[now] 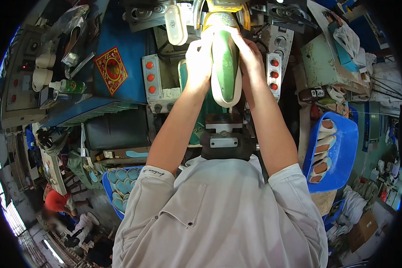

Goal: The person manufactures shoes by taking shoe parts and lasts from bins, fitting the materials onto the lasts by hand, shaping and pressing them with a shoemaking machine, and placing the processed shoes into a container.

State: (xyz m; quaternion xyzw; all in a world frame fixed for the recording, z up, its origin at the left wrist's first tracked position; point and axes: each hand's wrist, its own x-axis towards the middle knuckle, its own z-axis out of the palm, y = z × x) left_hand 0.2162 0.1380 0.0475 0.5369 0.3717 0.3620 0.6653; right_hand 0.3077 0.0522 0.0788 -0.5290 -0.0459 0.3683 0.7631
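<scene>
A green shoe last [225, 67] with a pale cream shoe upper [218, 91] around its edge is held between my two hands, below a brightly lit machine head [225, 5]. My left hand [198, 61] is closed on its left side. On the opposite side, my right hand [250, 58] grips it with the thumb near the top. Glare and the last itself hide some fingertips. Just below the last stands a dark metal block on the machine [224, 129].
Panels with red buttons, left [151, 77] and right [274, 75], flank my hands. A blue basket [346, 156] at the right holds several shoe uppers. Another blue basket [108, 185] at the left holds light-blue pieces. A person in red [56, 201] is at far left.
</scene>
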